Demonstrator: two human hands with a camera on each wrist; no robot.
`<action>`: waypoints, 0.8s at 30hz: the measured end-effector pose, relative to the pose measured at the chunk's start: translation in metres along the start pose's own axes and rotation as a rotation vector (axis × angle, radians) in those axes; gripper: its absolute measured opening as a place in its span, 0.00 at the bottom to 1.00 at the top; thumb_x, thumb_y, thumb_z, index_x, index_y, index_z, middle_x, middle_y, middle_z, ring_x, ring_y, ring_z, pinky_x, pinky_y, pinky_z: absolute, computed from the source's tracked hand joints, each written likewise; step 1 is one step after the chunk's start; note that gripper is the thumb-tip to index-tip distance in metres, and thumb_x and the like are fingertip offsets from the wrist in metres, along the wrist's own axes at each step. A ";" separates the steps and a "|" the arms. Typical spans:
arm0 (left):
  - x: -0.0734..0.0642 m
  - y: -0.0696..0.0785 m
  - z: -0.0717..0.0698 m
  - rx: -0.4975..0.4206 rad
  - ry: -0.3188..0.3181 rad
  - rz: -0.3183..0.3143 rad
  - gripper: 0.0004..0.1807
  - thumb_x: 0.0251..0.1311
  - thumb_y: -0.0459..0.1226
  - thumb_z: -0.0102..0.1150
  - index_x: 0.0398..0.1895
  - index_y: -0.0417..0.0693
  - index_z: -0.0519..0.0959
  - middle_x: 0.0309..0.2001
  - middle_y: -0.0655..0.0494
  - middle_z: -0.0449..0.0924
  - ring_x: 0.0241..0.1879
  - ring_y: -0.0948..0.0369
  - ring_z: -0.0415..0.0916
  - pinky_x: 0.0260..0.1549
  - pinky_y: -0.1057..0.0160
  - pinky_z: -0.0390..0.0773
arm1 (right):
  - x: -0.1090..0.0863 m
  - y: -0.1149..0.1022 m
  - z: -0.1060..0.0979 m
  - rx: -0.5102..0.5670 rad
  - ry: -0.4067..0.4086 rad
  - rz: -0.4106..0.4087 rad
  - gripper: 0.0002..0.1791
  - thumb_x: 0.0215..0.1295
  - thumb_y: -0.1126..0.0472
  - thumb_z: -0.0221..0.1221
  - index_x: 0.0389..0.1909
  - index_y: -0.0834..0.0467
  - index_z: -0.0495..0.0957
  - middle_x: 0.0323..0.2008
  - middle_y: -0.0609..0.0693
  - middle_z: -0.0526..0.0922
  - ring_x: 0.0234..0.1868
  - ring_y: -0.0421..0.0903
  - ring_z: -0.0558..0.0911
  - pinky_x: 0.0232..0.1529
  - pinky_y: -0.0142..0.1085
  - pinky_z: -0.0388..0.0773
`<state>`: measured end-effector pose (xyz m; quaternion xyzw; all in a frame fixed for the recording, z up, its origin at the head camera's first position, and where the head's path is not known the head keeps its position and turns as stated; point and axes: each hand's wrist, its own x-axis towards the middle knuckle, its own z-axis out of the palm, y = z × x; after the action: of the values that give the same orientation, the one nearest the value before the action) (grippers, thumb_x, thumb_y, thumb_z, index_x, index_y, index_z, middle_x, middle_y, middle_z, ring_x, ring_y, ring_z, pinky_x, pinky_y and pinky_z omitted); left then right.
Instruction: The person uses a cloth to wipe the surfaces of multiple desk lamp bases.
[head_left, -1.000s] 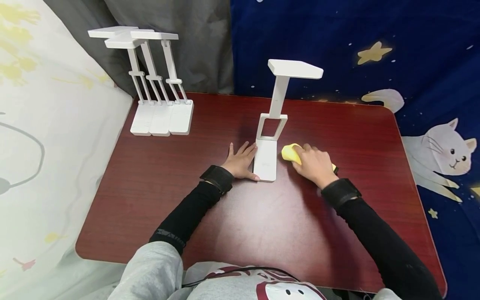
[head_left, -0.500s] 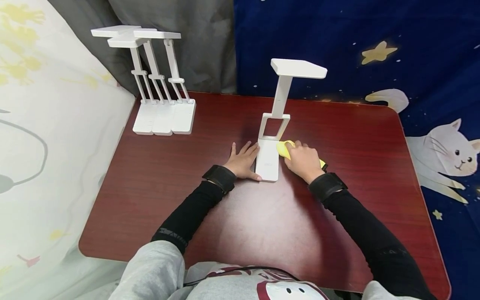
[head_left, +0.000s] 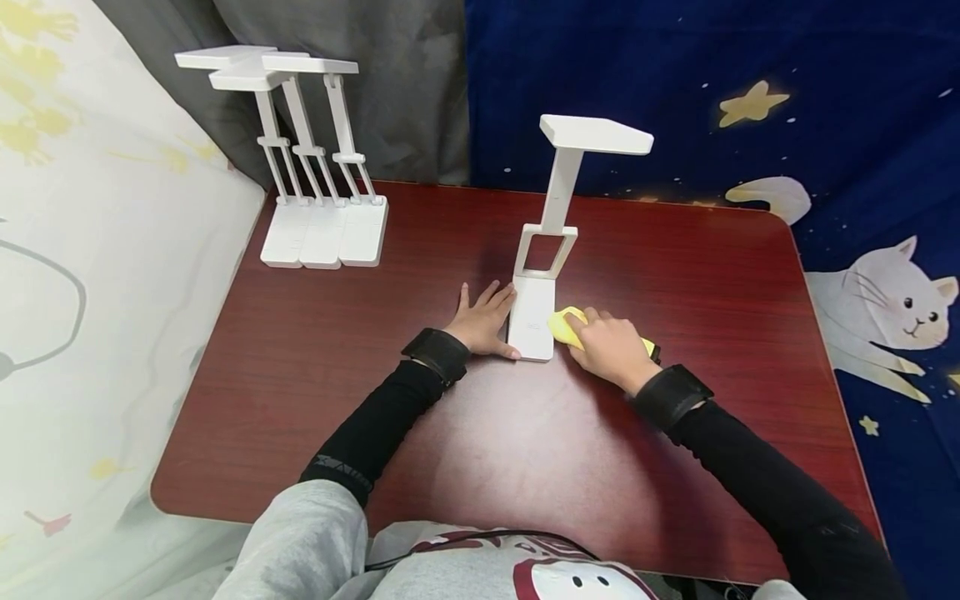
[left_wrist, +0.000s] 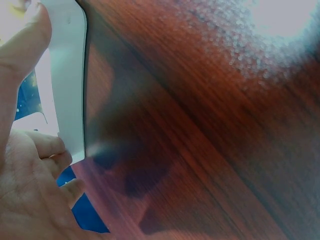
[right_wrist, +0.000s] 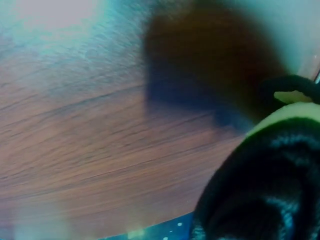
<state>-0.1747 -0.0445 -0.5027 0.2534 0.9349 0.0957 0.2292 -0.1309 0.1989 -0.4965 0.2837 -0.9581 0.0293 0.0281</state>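
Observation:
A white folding desk lamp [head_left: 534, 312] stands unfolded on the table, its flat head raised at the back. My left hand [head_left: 480, 325] rests against the left side of its base, fingers spread and mostly straight. The left wrist view shows the thumb [left_wrist: 31, 42] and fingertips along the base's edge [left_wrist: 69, 75]. My right hand [head_left: 611, 346] grips a soft-looking yellow cloth [head_left: 562, 327] with a black end, at the right side of the base. Close up in the right wrist view, the cloth's black part [right_wrist: 250, 185] looks dark and folded; the right fingers are out of that view.
Three more white lamps [head_left: 322, 237] stand unfolded side by side at the table's back left. The dark red wooden table [head_left: 360, 358] ends at a grey curtain [head_left: 390, 92] and a blue patterned cloth [head_left: 697, 50]. A white patterned curtain [head_left: 112, 275] hangs along the left.
My right hand has brought the yellow cloth left to the lamp base, then moved it down along the base's right side toward me. My left hand and the lamp have stayed put.

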 end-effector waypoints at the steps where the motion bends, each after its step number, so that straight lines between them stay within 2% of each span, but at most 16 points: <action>1: 0.000 0.000 0.000 0.000 -0.001 0.001 0.63 0.50 0.63 0.68 0.80 0.44 0.44 0.80 0.53 0.37 0.78 0.53 0.30 0.68 0.34 0.27 | -0.002 -0.001 0.000 0.001 -0.007 -0.012 0.29 0.55 0.56 0.69 0.57 0.63 0.78 0.43 0.66 0.81 0.35 0.61 0.82 0.25 0.54 0.80; 5: -0.001 0.000 -0.001 0.001 -0.006 0.002 0.63 0.51 0.63 0.68 0.80 0.44 0.44 0.80 0.52 0.37 0.78 0.53 0.30 0.67 0.34 0.27 | -0.012 -0.003 -0.002 0.012 -0.021 -0.061 0.30 0.55 0.55 0.70 0.58 0.63 0.78 0.45 0.65 0.81 0.37 0.60 0.83 0.25 0.52 0.80; 10: -0.001 0.000 -0.002 0.003 -0.014 0.003 0.63 0.52 0.63 0.67 0.80 0.44 0.44 0.80 0.53 0.37 0.78 0.54 0.29 0.68 0.34 0.27 | -0.024 -0.004 -0.003 0.028 -0.018 -0.155 0.29 0.53 0.55 0.71 0.55 0.62 0.79 0.43 0.63 0.81 0.35 0.58 0.82 0.24 0.50 0.80; 14: -0.002 -0.001 -0.002 -0.005 -0.013 0.007 0.63 0.52 0.63 0.67 0.80 0.44 0.44 0.80 0.53 0.37 0.78 0.54 0.29 0.67 0.34 0.27 | -0.033 -0.010 -0.007 0.060 -0.048 -0.298 0.29 0.50 0.53 0.72 0.53 0.61 0.80 0.39 0.59 0.80 0.29 0.53 0.81 0.22 0.47 0.79; 19: -0.002 -0.002 -0.003 -0.005 -0.002 0.006 0.62 0.52 0.62 0.68 0.80 0.44 0.44 0.80 0.53 0.37 0.78 0.54 0.30 0.68 0.34 0.27 | -0.036 -0.034 -0.008 0.081 -0.067 -0.484 0.30 0.50 0.52 0.70 0.55 0.58 0.80 0.36 0.54 0.79 0.32 0.49 0.79 0.23 0.43 0.78; 21: -0.003 -0.002 -0.003 -0.003 0.000 0.003 0.62 0.53 0.62 0.67 0.80 0.45 0.44 0.80 0.53 0.37 0.78 0.54 0.30 0.68 0.35 0.26 | -0.031 -0.046 -0.005 0.070 -0.047 -0.508 0.30 0.51 0.51 0.69 0.56 0.57 0.80 0.38 0.54 0.80 0.35 0.50 0.80 0.25 0.44 0.79; 24: -0.004 -0.001 -0.002 -0.014 0.000 0.008 0.61 0.54 0.62 0.67 0.80 0.44 0.44 0.80 0.52 0.38 0.78 0.53 0.29 0.68 0.36 0.26 | -0.022 -0.059 0.001 0.050 -0.025 -0.497 0.30 0.53 0.51 0.68 0.57 0.57 0.79 0.42 0.56 0.81 0.38 0.52 0.81 0.27 0.45 0.80</action>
<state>-0.1731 -0.0472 -0.5002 0.2555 0.9333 0.1032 0.2304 -0.0799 0.1611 -0.4964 0.5117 -0.8580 0.0416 0.0157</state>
